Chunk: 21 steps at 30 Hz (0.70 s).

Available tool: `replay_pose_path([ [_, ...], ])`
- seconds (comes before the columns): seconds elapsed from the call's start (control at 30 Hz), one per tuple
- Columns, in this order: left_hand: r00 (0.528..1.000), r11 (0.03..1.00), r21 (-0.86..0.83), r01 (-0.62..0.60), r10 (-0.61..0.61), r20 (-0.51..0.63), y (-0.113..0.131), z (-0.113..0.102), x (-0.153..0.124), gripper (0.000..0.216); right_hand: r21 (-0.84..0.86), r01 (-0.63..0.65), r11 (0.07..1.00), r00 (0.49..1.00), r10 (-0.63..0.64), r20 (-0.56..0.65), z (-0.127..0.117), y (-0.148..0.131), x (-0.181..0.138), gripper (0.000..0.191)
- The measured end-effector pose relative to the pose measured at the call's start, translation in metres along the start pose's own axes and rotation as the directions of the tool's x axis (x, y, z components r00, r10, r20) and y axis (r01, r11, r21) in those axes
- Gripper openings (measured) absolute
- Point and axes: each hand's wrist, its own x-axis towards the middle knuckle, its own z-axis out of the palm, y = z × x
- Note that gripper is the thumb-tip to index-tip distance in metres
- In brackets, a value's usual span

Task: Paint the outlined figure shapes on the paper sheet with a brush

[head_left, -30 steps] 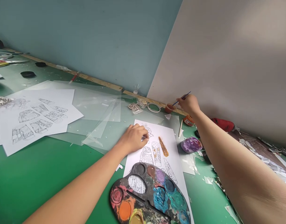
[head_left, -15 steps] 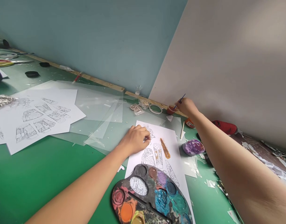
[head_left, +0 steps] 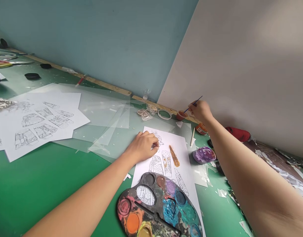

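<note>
My right hand (head_left: pixel 202 110) grips a thin blue paintbrush (head_left: pixel 197 99), its lower end at the rim of a small cup of brownish-red liquid (head_left: pixel 181 115) by the wall. Resting on a printed sheet (head_left: pixel 177 136), my left hand (head_left: pixel 145 145) has its fingers curled together; whatever is between them, if anything, is hidden. One long tapered shape (head_left: pixel 174 156) on that sheet is painted golden brown, and the outlined shape beside it has small brown patches. A black paint palette (head_left: pixel 157 215) with several coloured wells covers the sheet's near end.
Right of the sheet stand a jar of purple paint (head_left: pixel 204 155) and an orange jar (head_left: pixel 201 128), near a white stick (head_left: pixel 193 136). Line-drawn sheets (head_left: pixel 67 126) and clear plastic sheets (head_left: pixel 104 112) lie left. Bead bags (head_left: pixel 144 114) and a white ring (head_left: pixel 164 114) sit toward the wall.
My right hand has shifted slightly right, and the paintbrush now leans over more, its tip at the cup's rim. My left hand stays on the sheet.
</note>
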Motion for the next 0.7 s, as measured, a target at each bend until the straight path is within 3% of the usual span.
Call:
replay_pose_path([
  [0.43,1.000,1.000,0.013,-0.014,0.014,-0.016,0.000,0.001,-0.001,0.013,0.175,-0.040,0.984,0.998,0.049,-0.043,0.002,0.009,-0.001,0.019],
  [0.7,0.999,1.000,0.021,-0.021,0.022,-0.026,-0.002,0.002,-0.001,0.013,0.373,-0.030,0.927,0.967,0.121,-0.223,-0.018,0.010,-0.010,0.019],
])
